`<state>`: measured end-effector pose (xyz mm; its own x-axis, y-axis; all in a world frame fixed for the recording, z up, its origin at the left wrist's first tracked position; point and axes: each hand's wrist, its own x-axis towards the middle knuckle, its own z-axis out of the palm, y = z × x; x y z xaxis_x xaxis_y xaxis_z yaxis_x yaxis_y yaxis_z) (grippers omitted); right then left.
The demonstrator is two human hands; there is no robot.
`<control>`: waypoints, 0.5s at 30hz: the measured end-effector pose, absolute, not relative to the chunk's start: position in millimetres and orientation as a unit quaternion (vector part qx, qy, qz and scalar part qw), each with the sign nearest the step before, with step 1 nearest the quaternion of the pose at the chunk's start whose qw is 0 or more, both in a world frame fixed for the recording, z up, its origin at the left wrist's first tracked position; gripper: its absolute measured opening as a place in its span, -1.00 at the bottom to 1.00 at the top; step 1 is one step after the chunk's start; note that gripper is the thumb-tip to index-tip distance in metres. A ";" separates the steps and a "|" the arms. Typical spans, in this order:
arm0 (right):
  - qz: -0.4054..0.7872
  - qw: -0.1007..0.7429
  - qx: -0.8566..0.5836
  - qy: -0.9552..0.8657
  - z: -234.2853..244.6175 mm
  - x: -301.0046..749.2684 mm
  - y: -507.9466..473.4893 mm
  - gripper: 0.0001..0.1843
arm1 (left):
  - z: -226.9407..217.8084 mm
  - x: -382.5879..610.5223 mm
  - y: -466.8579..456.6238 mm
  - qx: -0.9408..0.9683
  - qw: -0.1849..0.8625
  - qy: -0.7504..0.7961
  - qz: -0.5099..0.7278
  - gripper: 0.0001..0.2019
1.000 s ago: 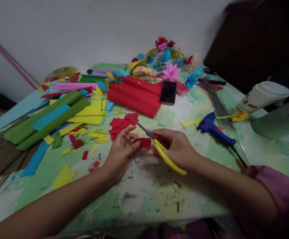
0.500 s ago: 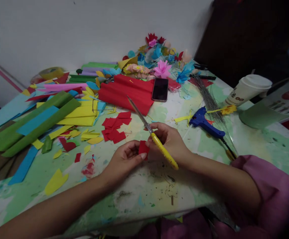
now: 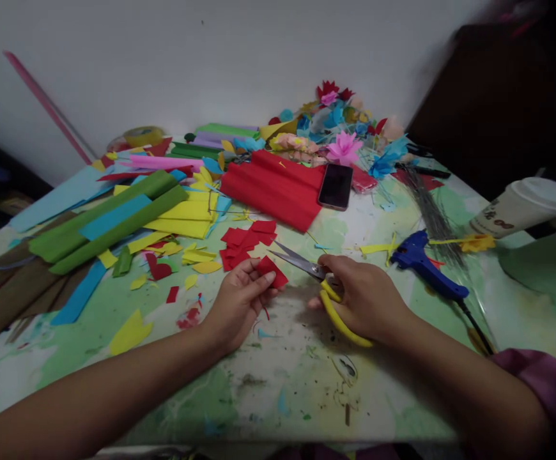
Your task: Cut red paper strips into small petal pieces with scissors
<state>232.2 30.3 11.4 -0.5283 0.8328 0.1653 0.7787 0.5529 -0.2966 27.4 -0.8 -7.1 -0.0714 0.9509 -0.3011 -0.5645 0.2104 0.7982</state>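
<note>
A: Desk point(image 3: 278, 383) against a white wall, paper scraps everywhere. Status?
B: Left hand point(image 3: 239, 300) fingers pinch a red paper piece point(image 3: 273, 271), centre. Right hand point(image 3: 364, 300) grips the scissors point(image 3: 314, 271), blades parted beside it.
A: Progress?
B: Red cut pile point(image 3: 242, 243) just beyond, paper flowers point(image 3: 335, 128) far. Red sheet point(image 3: 278, 188) looks mostly uncut.

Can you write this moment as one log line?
left hand: pinching red paper piece | right hand: holding scissors, blades open beside the piece | nearby: red cutouts pile, blue glue gun

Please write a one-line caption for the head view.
A red paper piece in the left hand, yellow-handled scissors in the right hand.
</note>
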 end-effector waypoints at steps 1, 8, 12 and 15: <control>0.086 0.130 -0.459 -0.875 11.7 231.4 29.9 -0.52 | -7.7 26.1 -0.2 0.230 0.640 0.434 0.591 -0.71; 0.088 0.073 -0.448 -0.887 13.9 228.8 27.4 -0.48 | -10.2 21.6 2.7 0.248 0.627 0.419 0.609 -0.71; 0.095 0.068 -0.445 -0.888 12.5 227.9 25.5 -0.46 | -10.2 23.0 2.3 0.265 0.617 0.427 0.605 -0.75; 0.099 0.069 -0.443 -0.888 11.5 227.4 25.0 -0.45 | -10.2 23.6 0.8 0.280 0.613 0.431 0.601 -0.77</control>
<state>227.4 25.0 11.5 -0.5978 0.8009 0.0349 0.7736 0.5878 -0.2366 23.6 0.8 -10.2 -0.0928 0.9771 -0.1915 -0.4954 0.1215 0.8601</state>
